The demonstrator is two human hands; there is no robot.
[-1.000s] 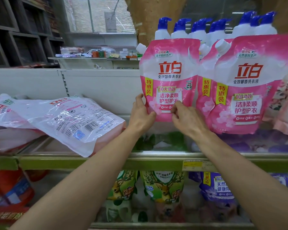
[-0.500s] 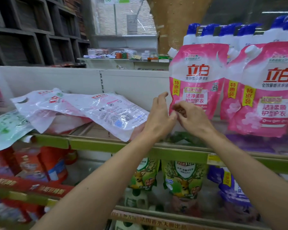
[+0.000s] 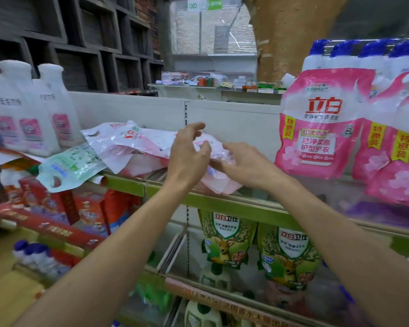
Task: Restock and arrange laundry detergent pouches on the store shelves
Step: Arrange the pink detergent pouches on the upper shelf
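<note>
The left hand [image 3: 187, 156] and right hand [image 3: 244, 166] are bare, as are both slim forearms.

Pink detergent pouches [image 3: 321, 123] upright at right; pale pouches [image 3: 137, 147] flat, overlapping, on the shelf [image 3: 125, 185]

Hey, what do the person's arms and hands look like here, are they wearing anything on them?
Nothing is worn. The left hand and right hand have no gloves, and no rings that I can make out through the blur. The left forearm and right forearm show no sleeves down to the frame's edge, and neither wrist carries a watch or band.
</note>
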